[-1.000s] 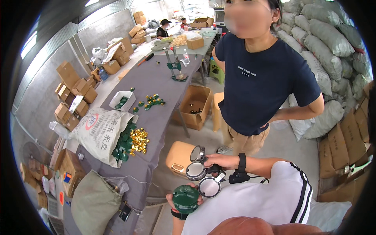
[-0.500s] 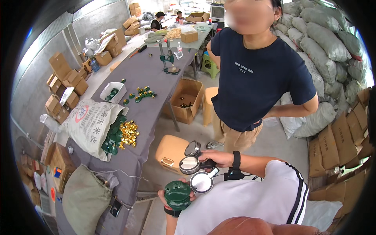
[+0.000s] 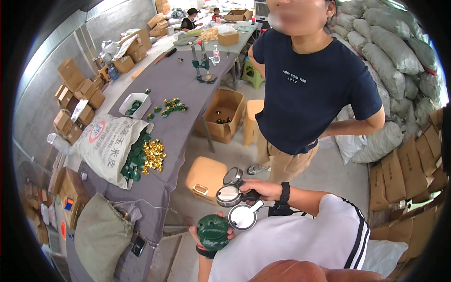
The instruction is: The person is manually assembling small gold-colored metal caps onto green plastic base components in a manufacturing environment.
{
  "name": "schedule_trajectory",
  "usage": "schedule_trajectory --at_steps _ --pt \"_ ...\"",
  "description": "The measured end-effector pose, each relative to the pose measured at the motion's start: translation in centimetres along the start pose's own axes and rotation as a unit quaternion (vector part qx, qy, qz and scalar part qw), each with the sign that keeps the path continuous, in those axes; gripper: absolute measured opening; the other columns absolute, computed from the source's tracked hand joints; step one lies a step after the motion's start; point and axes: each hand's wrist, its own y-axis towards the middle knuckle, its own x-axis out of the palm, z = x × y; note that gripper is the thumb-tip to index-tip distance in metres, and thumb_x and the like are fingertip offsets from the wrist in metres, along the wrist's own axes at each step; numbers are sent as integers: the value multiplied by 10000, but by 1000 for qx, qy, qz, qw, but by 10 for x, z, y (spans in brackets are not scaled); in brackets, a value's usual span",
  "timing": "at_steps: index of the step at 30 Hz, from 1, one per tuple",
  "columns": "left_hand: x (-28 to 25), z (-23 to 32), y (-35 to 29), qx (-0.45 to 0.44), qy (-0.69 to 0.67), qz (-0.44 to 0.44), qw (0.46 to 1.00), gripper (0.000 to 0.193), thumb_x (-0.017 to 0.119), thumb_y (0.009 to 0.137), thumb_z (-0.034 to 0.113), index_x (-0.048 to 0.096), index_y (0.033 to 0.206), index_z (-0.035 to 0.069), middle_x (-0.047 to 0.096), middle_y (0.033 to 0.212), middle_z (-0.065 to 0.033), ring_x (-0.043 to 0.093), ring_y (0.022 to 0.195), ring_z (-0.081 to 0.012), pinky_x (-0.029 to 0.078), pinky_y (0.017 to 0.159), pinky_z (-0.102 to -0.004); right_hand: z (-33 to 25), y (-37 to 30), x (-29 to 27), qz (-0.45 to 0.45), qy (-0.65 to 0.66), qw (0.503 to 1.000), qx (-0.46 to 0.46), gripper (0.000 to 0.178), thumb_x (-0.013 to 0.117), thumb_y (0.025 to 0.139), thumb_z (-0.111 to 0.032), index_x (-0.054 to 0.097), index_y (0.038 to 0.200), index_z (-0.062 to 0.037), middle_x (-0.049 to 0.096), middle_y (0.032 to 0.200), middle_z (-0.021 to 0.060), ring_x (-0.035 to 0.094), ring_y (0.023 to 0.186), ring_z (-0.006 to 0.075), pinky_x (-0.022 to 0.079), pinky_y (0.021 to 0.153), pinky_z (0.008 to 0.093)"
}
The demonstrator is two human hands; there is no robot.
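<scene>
Low in front of my white shirt, my left hand (image 3: 195,235) is wrapped round a dark green, rounded, ridged object (image 3: 213,232); its kind I cannot make out. My right hand (image 3: 264,189), with a black wrist strap (image 3: 284,193), grips the dark handle of a device with round dark-rimmed discs (image 3: 229,195). Just below it, beside the green object, is a white round disc with a dark rim and a short white arm (image 3: 243,217). Whether it is joined to the device is unclear.
A grey-covered table (image 3: 181,101) runs along the left, bearing a white sack (image 3: 110,149), gold pieces (image 3: 154,156), a white tray (image 3: 136,105) and a green press (image 3: 202,68). A person in a dark T-shirt (image 3: 314,94) stands ahead, near a tan stool (image 3: 205,176) and an open carton (image 3: 225,115).
The view has shifted slightly. Both hands keep their holds, with the green object and the round discs in nearly the same places.
</scene>
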Motion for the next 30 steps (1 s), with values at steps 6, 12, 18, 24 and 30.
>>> schedule_trajectory --at_steps 6,12,18,24,30 --pt "0 3 4 -3 -4 -22 1000 838 655 632 565 415 1232 32 518 1184 -190 540 913 -320 385 716 -404 3 3 -5 5 37 999 6 423 537 878 -267 460 1234 -53 568 970 19 548 748 73 486 557 214" --pt "-2 -1 -2 1 7 -33 999 834 657 640 577 403 1223 38 520 1173 -178 548 923 -310 393 724 -397 7 -3 -6 -37 127 991 -5 376 534 906 -243 442 1218 -55 545 937 20 510 644 98 457 536 221" --pt "2 -1 -1 27 5 -24 999 824 655 642 580 403 1220 50 522 1155 -162 557 912 -311 420 735 -415 6 1 -2 -37 115 992 -30 377 544 888 -232 432 1206 -65 512 880 11 488 618 99 433 522 235" --pt "6 5 7 93 -9 -63 994 878 627 641 586 386 1280 34 540 1192 -196 574 863 -328 420 691 -412 -7 13 6 -1 50 995 -87 403 559 874 -265 430 1193 -54 542 802 47 502 570 133 404 493 250" --pt "4 20 5 154 3 -51 987 856 629 670 579 388 1249 -4 531 1099 -221 580 832 -317 432 669 -384 -13 40 23 -18 31 993 -114 346 506 889 -228 422 1151 -18 494 782 30 500 589 119 429 513 250"
